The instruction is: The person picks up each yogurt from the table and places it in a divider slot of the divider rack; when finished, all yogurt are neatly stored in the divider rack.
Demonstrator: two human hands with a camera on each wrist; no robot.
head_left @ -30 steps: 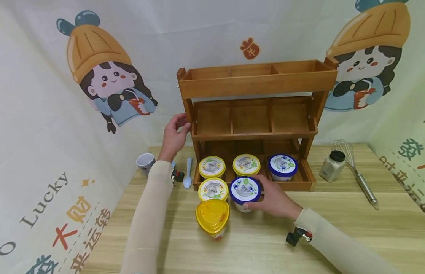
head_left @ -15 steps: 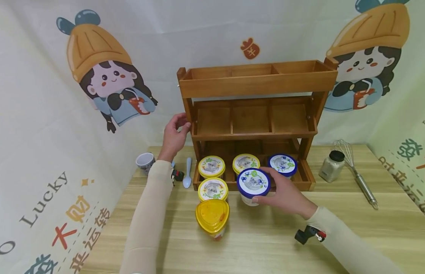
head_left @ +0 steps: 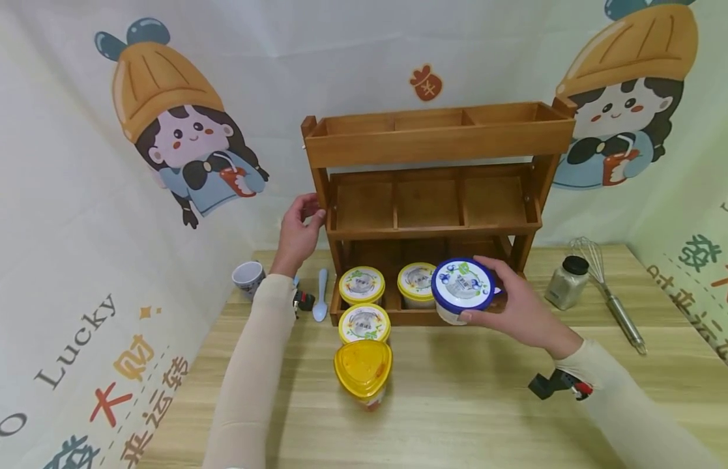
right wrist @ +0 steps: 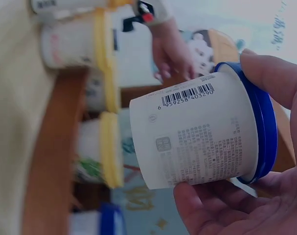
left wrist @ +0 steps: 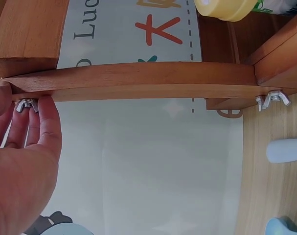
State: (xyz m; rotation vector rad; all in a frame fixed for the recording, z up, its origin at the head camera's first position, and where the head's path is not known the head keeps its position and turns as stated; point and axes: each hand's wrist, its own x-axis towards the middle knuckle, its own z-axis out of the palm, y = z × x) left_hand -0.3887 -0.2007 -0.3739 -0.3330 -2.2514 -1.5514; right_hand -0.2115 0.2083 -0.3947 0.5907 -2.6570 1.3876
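In the head view my right hand [head_left: 524, 316] holds a blue-lidded tub [head_left: 462, 285] by its lid and side, raised over the right end of the wooden rack [head_left: 440, 151]. The right wrist view shows the thumb on its lid edge and fingers under its white wall. My left hand [head_left: 299, 234] grips the rack's left post, thumb on one side and fingers by a wing nut [left wrist: 27, 104]. Yellow-lidded tubs [head_left: 362, 284] fill the bottom tier's left and middle compartments. Another blue-lidded tub [right wrist: 97, 223] there is mostly hidden behind the held one.
Before the rack stand another yellow-lidded tub [head_left: 364, 324] and a container with a triangular yellow lid [head_left: 364, 368]. A small cup [head_left: 249, 279] and pale blue spoon [head_left: 320, 296] lie left; a black-capped jar [head_left: 567, 283] and whisk [head_left: 624, 322] lie right.
My right hand has carried the blue-lidded tub up and to the right, from beside the yellow-lidded tub to over the rack's right compartment. The left hand stays on the post.
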